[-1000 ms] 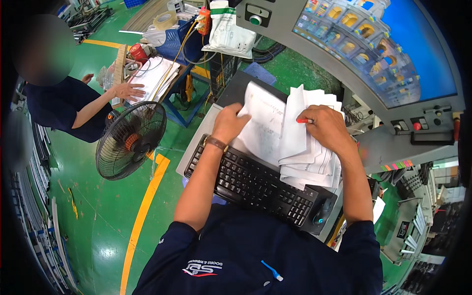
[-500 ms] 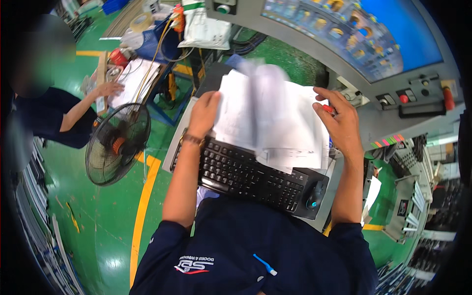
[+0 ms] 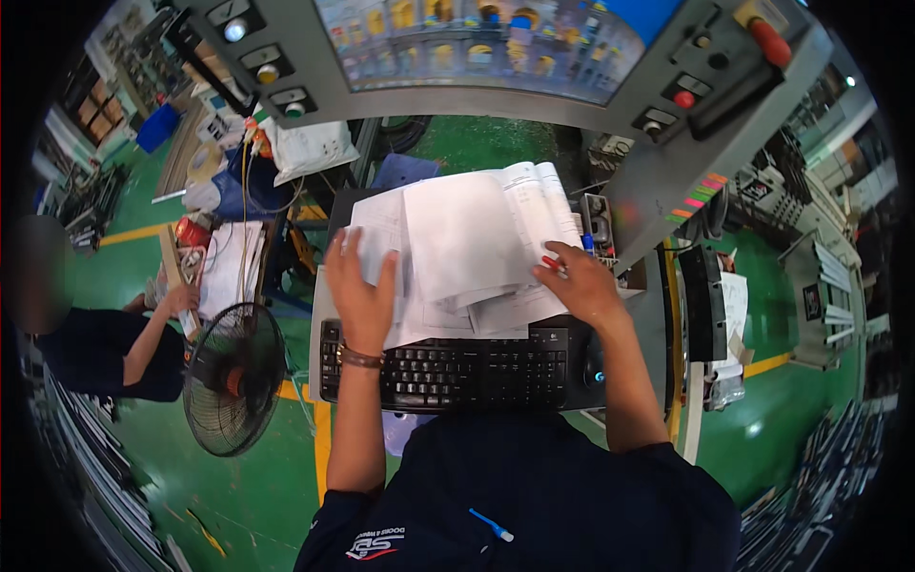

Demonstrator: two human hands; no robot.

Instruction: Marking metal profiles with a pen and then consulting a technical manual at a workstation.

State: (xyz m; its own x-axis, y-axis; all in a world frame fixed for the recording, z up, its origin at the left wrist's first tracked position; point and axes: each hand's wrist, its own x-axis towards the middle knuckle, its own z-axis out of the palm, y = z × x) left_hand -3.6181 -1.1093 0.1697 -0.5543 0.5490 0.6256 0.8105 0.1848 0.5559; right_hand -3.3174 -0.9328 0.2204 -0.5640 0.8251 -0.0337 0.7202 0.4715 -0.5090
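Note:
A loose stack of white sheets (image 3: 462,234) lies over the back of the black keyboard (image 3: 438,377), with its top sheets folded and curling at the right. My left hand (image 3: 362,294), fingers spread, is at the stack's left side. At its right edge my right hand (image 3: 583,286) has bent fingers closed on a small red pen-like thing (image 3: 552,262), mostly hidden by the fingers. The fingertips of this hand are at the curled sheets. A black mouse (image 3: 593,367) sits right of the keyboard, under my right forearm.
Above the papers stands a grey machine panel with a screen (image 3: 477,43) and buttons. A small bin (image 3: 600,229) of tools is right of the papers. To the left are a black fan (image 3: 233,381), a cluttered bench and a co-worker's hand (image 3: 179,297) on a strip.
Sheets that were blurred in mid-turn now lie flatter on the stack. My left hand has opened over the papers; my right hand has come onto their edge. The view has swung left.

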